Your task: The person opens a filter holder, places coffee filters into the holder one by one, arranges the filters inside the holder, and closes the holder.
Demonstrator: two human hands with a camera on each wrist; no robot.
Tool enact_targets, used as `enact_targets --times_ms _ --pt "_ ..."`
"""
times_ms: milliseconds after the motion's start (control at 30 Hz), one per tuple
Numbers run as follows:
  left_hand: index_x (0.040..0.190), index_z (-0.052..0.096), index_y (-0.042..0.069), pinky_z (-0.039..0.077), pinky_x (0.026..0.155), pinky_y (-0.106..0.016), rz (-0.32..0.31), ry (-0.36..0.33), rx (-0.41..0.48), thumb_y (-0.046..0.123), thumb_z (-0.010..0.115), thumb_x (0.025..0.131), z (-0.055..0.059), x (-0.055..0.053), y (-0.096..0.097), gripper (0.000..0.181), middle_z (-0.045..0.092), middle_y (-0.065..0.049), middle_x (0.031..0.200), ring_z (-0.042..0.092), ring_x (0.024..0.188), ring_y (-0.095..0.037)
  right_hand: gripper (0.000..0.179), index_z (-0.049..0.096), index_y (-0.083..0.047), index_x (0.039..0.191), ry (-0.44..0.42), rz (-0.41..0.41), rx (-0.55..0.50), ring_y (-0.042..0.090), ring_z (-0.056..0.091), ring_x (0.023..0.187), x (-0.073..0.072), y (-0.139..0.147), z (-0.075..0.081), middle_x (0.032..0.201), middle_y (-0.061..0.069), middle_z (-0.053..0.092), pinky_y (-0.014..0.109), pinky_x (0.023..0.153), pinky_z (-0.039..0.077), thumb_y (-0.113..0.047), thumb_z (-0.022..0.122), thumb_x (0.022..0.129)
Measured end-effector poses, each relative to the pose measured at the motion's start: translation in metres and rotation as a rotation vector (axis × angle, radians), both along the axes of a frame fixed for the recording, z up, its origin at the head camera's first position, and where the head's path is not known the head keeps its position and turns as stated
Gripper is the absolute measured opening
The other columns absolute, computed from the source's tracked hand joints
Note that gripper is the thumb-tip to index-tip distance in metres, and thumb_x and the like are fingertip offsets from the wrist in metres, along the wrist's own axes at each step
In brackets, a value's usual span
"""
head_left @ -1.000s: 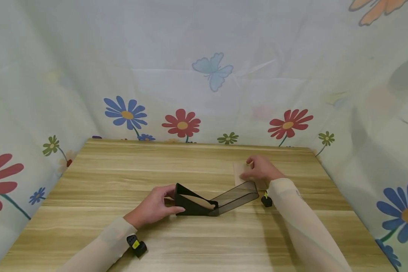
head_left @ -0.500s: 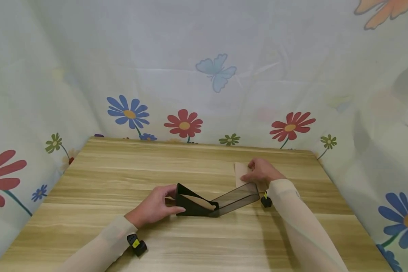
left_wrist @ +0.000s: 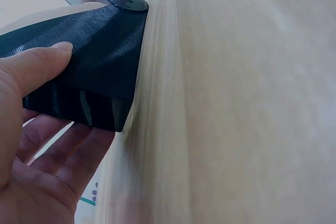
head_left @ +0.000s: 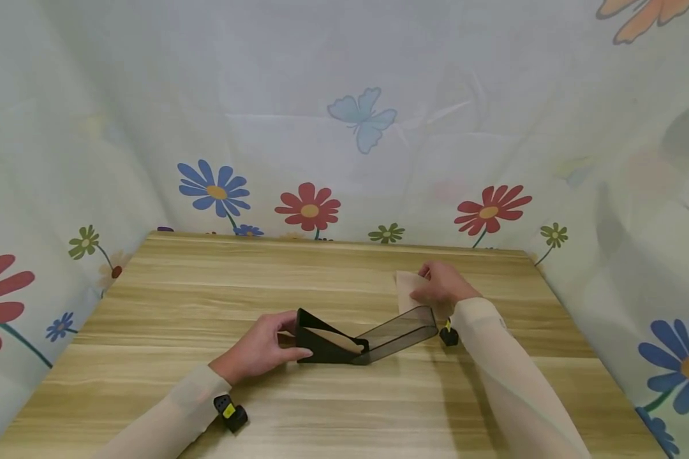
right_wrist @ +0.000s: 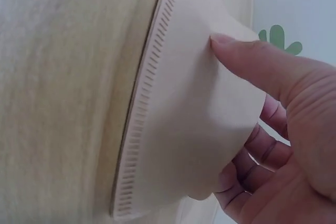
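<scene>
In the head view my left hand (head_left: 261,347) grips the back end of a black filter case (head_left: 318,349), thumb on its near side and fingers behind. The case stands on the wooden table with its smoky see-through lid (head_left: 399,333) swung open to the right. Brown filter paper (head_left: 335,339) shows inside. Beyond the lid, my right hand (head_left: 442,284) pinches tan paper coffee filters (head_left: 404,290) by their far side. The right wrist view shows the filters' crimped edge (right_wrist: 139,114) close along the tabletop, my thumb (right_wrist: 236,51) on top and the other fingers curled beneath.
The wooden table (head_left: 235,274) reaches back to a pale curtain (head_left: 264,146) printed with flowers and butterflies, which also hangs at both sides. A black wrist camera (head_left: 231,413) sits on the left sleeve, another wrist camera (head_left: 449,333) on the right.
My right hand's fingers have closed onto the coffee filters, and the filters have turned slightly on the table. The left hand and the open case have stayed in place.
</scene>
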State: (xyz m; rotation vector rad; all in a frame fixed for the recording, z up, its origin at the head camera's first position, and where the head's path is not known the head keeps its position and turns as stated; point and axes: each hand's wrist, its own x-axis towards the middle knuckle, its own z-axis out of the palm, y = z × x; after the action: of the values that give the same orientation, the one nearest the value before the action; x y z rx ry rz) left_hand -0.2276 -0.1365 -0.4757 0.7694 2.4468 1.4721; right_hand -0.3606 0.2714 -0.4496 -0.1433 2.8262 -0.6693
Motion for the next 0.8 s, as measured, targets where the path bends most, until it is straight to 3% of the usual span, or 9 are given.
enact_targets --times_ms 333,567,800 --pt "0.116 0.067 0.030 0.056 0.092 -0.026 0.004 0.009 -0.008 0.032 0.084 0.087 -0.001 -0.001 -0.001 0.034 0.072 0.012 0.108 0.067 0.103 -0.008 0.018 0.068 -0.007 0.082 0.039 0.024 -0.057 0.020 0.054 0.070 -0.004 0.005 0.003 0.079 0.005 0.061 0.030 0.060 0.045 -0.020 0.079 0.088" --pt "0.118 0.067 0.029 0.056 0.092 -0.026 0.005 0.006 -0.006 0.030 0.084 0.087 0.001 0.000 0.000 0.035 0.072 0.011 0.108 0.068 0.104 -0.009 0.039 0.050 -0.012 0.062 0.038 0.084 -0.105 0.014 0.037 0.055 -0.001 0.004 0.015 0.059 -0.003 0.039 0.029 0.053 0.031 -0.016 0.075 0.092" --pt "0.117 0.068 0.030 0.056 0.092 -0.027 0.016 0.022 -0.030 0.033 0.084 0.086 0.000 0.000 0.000 0.035 0.072 0.013 0.108 0.067 0.104 -0.008 0.047 0.044 -0.014 0.059 0.046 0.111 -0.033 0.013 0.038 0.054 0.002 0.007 0.020 0.058 -0.006 0.034 0.027 0.055 0.034 -0.020 0.067 0.100"
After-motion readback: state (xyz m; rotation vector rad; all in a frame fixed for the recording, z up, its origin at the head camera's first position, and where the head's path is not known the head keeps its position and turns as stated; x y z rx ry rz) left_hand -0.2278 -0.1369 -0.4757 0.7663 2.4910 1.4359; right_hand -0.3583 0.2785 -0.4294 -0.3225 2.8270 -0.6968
